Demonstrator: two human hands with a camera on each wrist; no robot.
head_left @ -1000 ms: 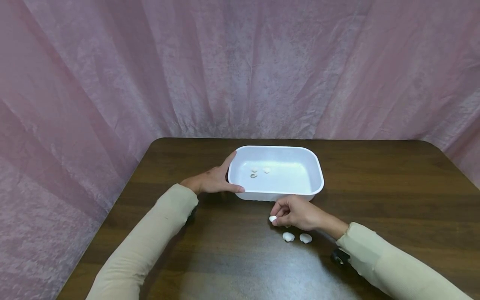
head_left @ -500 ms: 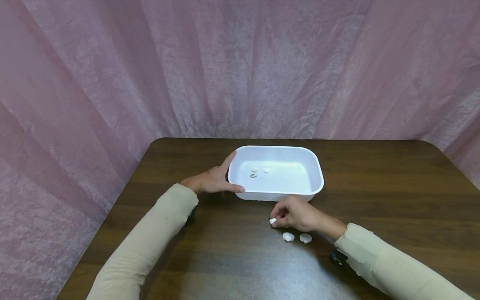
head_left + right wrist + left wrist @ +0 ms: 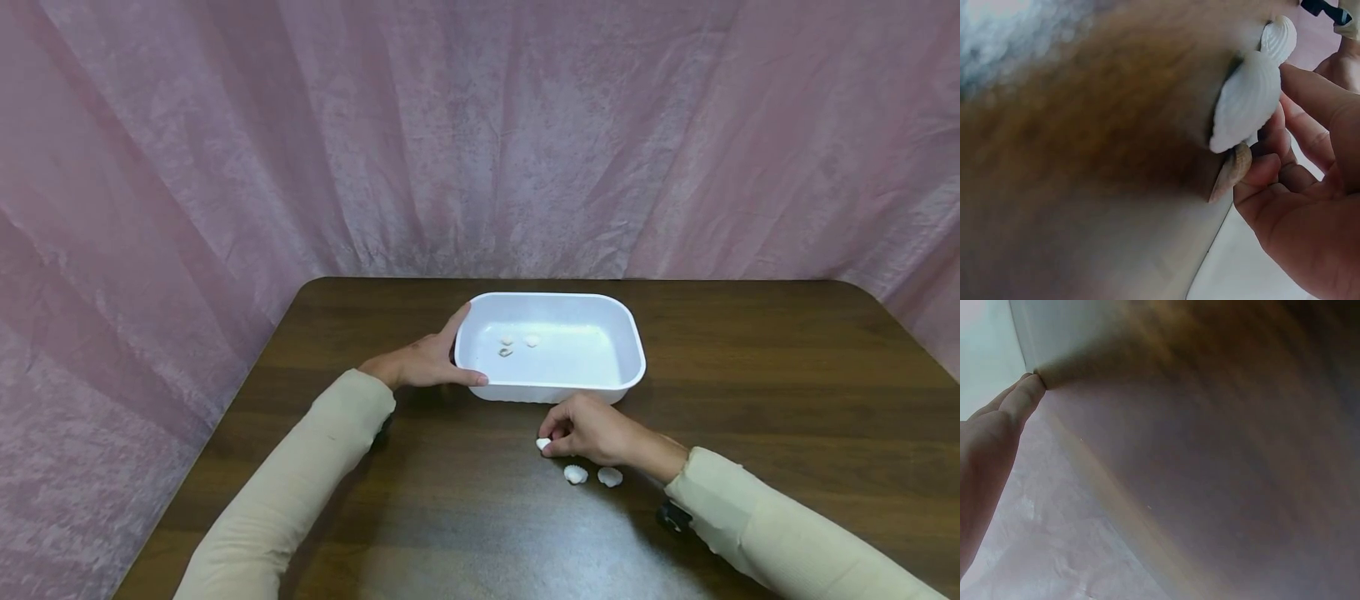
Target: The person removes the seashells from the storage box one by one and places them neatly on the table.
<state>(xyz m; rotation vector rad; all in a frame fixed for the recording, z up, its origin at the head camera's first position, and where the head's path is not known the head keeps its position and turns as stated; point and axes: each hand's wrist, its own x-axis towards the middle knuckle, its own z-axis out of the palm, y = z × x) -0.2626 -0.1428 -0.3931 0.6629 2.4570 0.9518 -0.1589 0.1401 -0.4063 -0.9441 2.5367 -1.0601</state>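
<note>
My right hand is low over the table and pinches a small white seashell between thumb and fingertips. Just below it lie a ribbed white seashell and another white seashell. In the right wrist view, a brownish seashell sits close to the curled fingers; the head view mostly hides it. My left hand grips the left end of a white plastic tub, thumb along the near rim. Inside the tub are two pale seashells and a brownish-rimmed one.
Everything stands on a dark brown wooden table with rounded far corners. A pink velvet curtain hangs behind the table and along its left. Dark bands or devices show at the wrists.
My right hand has drawn slightly toward me with the pinched seashell, which has come a little lower. The left hand and the tub hold their place.
</note>
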